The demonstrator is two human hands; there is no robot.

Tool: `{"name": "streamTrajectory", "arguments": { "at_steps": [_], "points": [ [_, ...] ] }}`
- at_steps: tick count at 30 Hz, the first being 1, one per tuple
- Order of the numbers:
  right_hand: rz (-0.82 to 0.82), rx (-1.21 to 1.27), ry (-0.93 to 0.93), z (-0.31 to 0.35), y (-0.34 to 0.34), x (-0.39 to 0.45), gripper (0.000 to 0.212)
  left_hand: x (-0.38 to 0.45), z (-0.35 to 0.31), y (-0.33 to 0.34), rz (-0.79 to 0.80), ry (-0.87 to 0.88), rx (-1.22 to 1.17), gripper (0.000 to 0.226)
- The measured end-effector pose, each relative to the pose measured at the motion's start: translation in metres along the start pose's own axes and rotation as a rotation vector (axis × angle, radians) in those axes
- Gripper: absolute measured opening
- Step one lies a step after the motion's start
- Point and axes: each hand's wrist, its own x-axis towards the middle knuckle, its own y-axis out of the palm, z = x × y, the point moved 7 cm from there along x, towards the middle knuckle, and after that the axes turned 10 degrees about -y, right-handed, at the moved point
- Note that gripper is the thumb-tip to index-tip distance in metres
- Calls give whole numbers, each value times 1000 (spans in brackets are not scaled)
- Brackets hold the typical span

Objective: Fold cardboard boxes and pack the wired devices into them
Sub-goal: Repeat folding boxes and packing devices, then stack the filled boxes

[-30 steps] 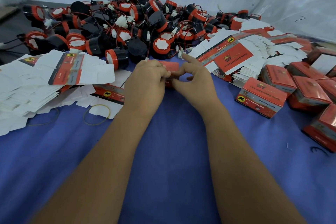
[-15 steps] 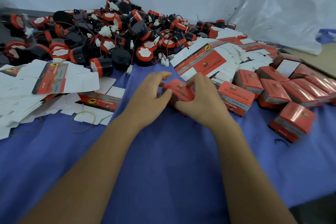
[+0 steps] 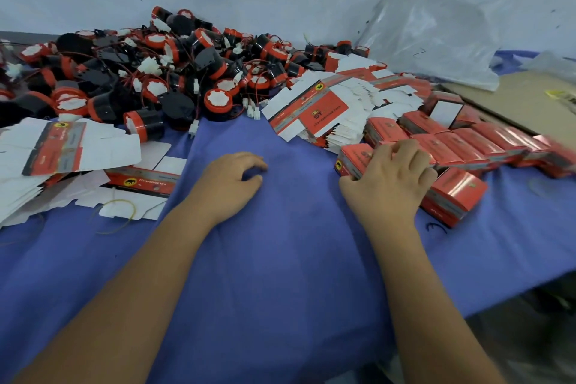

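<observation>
Two hands, one job split: your right hand (image 3: 388, 179) lies curled over the closed red box (image 3: 355, 159), thumb on its near face, box at the group's left end at two o'clock. Your left hand (image 3: 229, 182) rests loosely curled and empty on the blue cloth (image 3: 280, 259). Flat carton blanks (image 3: 65, 146) lie at ten o'clock, long axis left-right, nearest that free hand.
</observation>
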Motion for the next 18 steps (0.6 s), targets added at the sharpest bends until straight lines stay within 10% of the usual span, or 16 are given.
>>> {"name": "streamTrajectory", "arguments": {
  "at_steps": [8, 15, 18],
  "points": [
    [-38, 257, -346, 112, -17, 13, 46, -3, 13, -45, -290, -184, -286, 27],
    [504, 870, -784, 258, 9, -9, 21, -32, 51, -120, -698, -128, -390, 32],
    [697, 647, -878, 286, 29, -26, 70, -24, 82, -130, -524, -220, -271, 25]
  ]
}}
